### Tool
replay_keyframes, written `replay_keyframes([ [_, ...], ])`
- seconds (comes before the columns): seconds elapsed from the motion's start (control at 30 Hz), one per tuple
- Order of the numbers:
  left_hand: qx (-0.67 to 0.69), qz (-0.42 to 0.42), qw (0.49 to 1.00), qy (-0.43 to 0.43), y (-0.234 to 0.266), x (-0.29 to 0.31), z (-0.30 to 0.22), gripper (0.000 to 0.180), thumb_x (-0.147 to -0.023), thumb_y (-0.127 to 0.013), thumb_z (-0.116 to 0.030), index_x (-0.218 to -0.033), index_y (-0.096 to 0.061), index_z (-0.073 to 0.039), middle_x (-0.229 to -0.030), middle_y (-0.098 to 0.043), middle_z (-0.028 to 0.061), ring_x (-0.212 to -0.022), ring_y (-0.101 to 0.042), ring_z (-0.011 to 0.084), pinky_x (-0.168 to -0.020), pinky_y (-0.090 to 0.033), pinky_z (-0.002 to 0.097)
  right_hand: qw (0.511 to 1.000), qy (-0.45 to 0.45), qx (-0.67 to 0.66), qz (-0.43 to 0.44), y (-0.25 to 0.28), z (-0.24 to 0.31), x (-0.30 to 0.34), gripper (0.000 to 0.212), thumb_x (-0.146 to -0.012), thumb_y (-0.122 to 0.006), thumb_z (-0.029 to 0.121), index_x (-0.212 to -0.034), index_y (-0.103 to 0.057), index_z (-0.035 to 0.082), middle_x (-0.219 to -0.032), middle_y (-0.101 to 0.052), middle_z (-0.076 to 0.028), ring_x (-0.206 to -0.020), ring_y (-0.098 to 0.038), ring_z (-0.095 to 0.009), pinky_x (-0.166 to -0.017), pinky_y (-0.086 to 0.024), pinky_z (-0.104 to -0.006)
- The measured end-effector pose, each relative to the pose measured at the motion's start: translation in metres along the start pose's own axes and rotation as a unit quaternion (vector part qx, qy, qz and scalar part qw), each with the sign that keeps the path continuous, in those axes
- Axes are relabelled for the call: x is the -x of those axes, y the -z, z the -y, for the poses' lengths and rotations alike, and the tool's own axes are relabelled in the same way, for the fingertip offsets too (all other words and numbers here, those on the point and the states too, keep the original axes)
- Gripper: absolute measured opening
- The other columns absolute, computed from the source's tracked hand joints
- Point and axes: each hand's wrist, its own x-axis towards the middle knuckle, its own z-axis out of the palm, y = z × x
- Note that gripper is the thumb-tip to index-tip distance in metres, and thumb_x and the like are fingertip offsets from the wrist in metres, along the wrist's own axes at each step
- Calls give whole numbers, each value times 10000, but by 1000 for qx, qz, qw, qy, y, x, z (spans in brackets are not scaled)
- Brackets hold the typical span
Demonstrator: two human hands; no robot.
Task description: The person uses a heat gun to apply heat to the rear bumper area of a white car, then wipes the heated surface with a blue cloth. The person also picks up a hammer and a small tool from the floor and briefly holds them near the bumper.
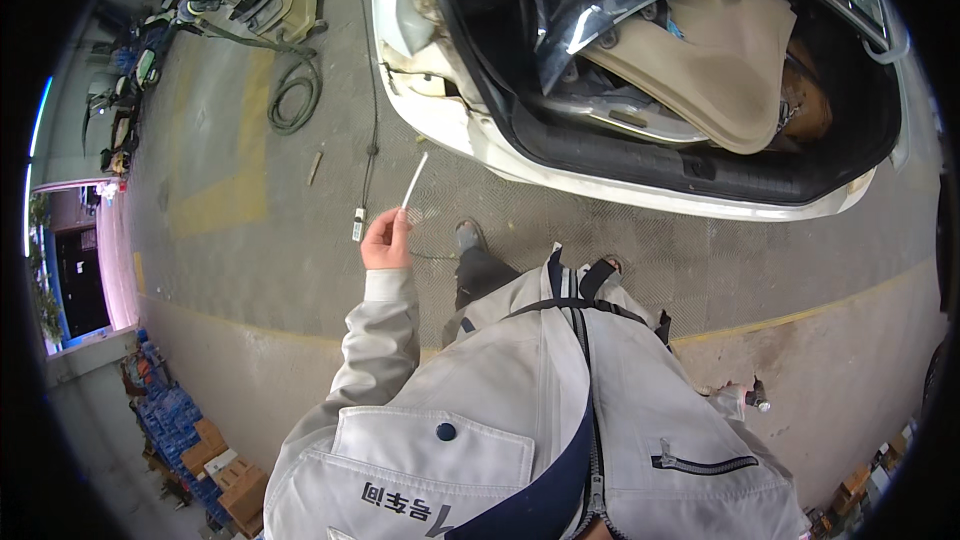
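Out in front of me on the left, my left hand (387,240) pinches one end of a thin white strip (415,180), which points up and away from the fingers. The strip's exact kind is not clear. Low at my right side, my right hand (745,396) shows only in small part past the grey sleeve. A small dark thing with a metallic end (760,398) sticks out from it, too small to name. Ahead stands a white car with its trunk (690,172) open, apart from both hands.
Beige and dark trim panels (700,70) fill the trunk. A black cable (372,90) with a labelled end runs along the floor (220,270) near a coiled hose (293,100). Cardboard boxes (240,495) and blue packs (170,410) stand behind on the left.
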Motion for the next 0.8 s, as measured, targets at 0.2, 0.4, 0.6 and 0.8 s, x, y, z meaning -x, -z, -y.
replay_keyframes([
  [0.2, -16, 83, 995, 51, 80, -132, 48, 180, -1028, -727, -153, -1141, -759, -16, -923, -728, 6, -805, -634, 66, -736, -514, 229, 998, -4, -14, -62, 24, -74, 96, 268, -994, -627, 374, -994, -626, 106, -751, -714, -77, -653, -699, -281, -624, -574, -437],
  [0.4, -36, 118, 992, -35, 102, -242, 69, 184, -1003, -758, -155, -1143, -788, -39, -909, -693, -16, -756, -566, 48, -690, -480, 222, 990, 38, -124, -51, 65, -149, 185, 223, -982, -679, 281, -924, -591, 85, -669, -665, -79, -540, -636, -252, -505, -511, -389],
  [0.6, -48, 157, 985, -50, 102, -328, 75, 160, -979, -786, -151, -1092, -804, -40, -891, -679, -18, -731, -561, 43, -662, -463, 213, 980, 69, -188, -23, 93, -190, 260, 344, -997, -710, 288, -797, -502, 100, -587, -577, -46, -461, -564, -206, -431, -459, -357],
  [0.8, -97, 203, 973, -44, 93, -354, 64, 165, -981, -783, -156, -1080, -797, -24, -905, -690, -15, -745, -586, 49, -681, -485, 224, 985, 13, -166, -49, 61, -227, 297, 276, -969, -718, 213, -851, -509, 77, -597, -565, -48, -461, -557, -200, -412, -449, -353],
])
